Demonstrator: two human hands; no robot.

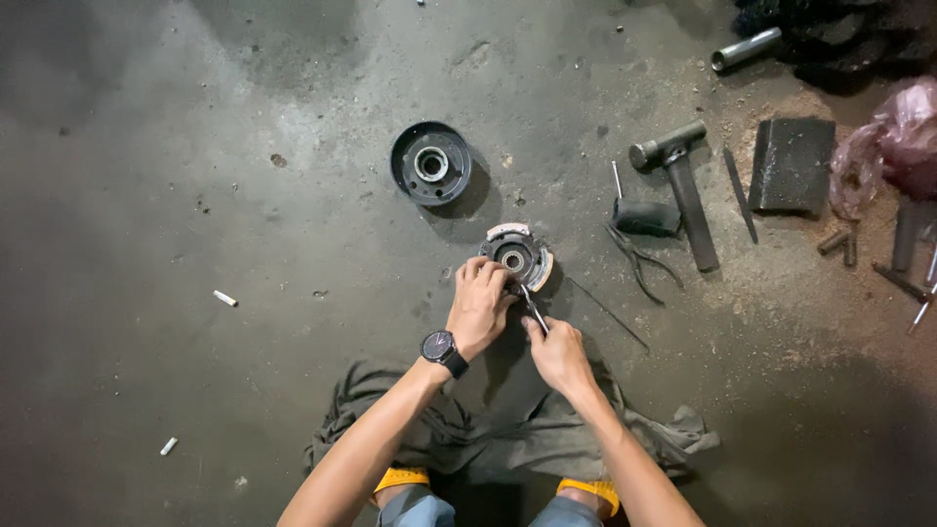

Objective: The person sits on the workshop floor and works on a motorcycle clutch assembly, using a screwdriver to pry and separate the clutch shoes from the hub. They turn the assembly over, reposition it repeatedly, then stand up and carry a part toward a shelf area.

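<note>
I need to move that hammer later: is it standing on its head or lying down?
Lying down. The hammer rests flat on the concrete floor, its handle stretched along the ground away from the head, right of the person's hands.

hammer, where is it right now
In the head view the hammer lies on the floor at the right, beyond the right hand, between the pliers and the dark block.
</note>
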